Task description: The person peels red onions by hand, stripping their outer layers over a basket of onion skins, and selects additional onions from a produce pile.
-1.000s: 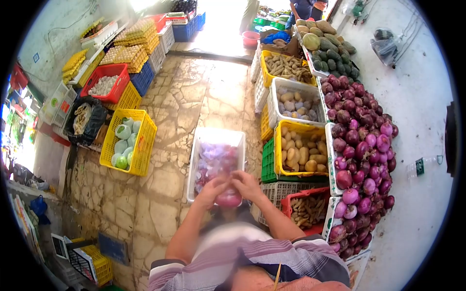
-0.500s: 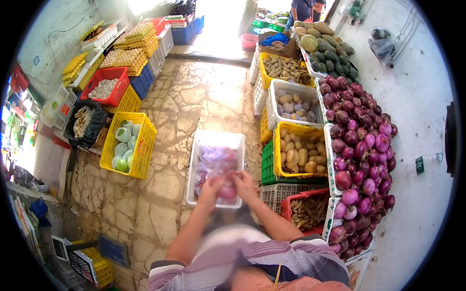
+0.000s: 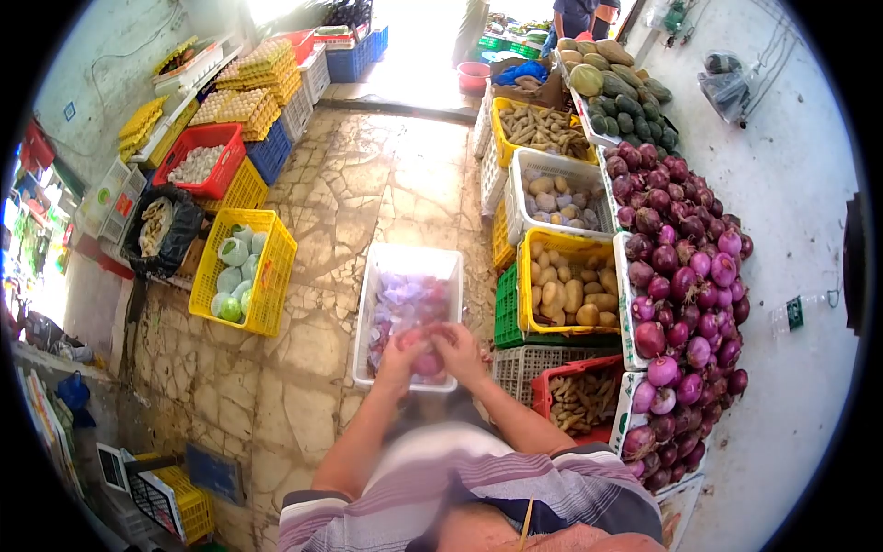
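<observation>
A purple-red onion [image 3: 428, 364] is held between my two hands over the near end of a white bin [image 3: 364, 317]. My left hand [image 3: 399, 357] is curled around its left side. The fingers of my right hand [image 3: 460, 353] press together on its upper right side. Purple onion skins [image 3: 401, 296] lie inside the bin, beyond my hands. Motion blur softens the fingertips and the onion.
Stacked crates with potatoes [image 3: 572, 296] and ginger-like roots [image 3: 582, 401] stand at the right, beside a large heap of red onions [image 3: 682, 285]. At the left is a yellow crate [image 3: 283, 276] of wrapped fruit. Two people's bodies show partly in the doorway.
Both hands have made small movements around the onion and remain over the near end of the bin. The view has shifted slightly.
</observation>
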`<control>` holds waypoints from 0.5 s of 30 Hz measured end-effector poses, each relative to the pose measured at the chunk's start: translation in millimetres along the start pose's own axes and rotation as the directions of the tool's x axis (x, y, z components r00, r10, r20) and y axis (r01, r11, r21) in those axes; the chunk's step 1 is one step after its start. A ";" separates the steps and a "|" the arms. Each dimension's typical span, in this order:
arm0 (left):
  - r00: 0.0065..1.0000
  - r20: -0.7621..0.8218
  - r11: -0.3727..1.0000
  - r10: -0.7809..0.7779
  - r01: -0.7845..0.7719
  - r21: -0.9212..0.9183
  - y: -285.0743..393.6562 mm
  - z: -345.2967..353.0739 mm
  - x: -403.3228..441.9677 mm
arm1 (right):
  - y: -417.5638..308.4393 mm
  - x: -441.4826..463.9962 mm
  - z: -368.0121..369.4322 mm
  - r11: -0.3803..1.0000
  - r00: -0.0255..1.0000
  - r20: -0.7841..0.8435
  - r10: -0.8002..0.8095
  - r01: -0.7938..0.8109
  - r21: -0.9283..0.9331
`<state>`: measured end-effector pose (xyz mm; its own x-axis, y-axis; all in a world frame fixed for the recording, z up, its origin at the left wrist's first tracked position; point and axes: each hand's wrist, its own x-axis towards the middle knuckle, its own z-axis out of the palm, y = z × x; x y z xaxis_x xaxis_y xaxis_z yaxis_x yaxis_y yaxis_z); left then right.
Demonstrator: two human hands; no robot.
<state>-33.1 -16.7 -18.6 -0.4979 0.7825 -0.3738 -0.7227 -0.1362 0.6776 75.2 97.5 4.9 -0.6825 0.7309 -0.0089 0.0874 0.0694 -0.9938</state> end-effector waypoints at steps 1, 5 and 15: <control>1.000 -0.022 1.000 -0.011 0.011 0.015 -0.2 0.9 -1.0 | 9.0 1.5 0.3 0.997 1.000 0.016 0.005 -0.006 0.083; 0.998 -0.066 0.997 0.018 -0.013 0.071 0.9 6.0 -2.2 | 52.4 7.6 -6.5 0.997 1.000 0.003 -0.026 0.027 -0.070; 0.998 0.028 0.998 -0.051 0.050 0.029 5.3 7.2 -1.9 | 10.9 13.7 -14.6 0.952 0.992 -0.061 -0.114 0.092 -0.293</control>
<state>-32.6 -14.6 -9.6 -0.4469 0.8050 -0.3902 -0.7324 -0.0788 0.6762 77.3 118.2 -4.3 -0.6426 0.7581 0.1114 0.2331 0.3319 -0.9141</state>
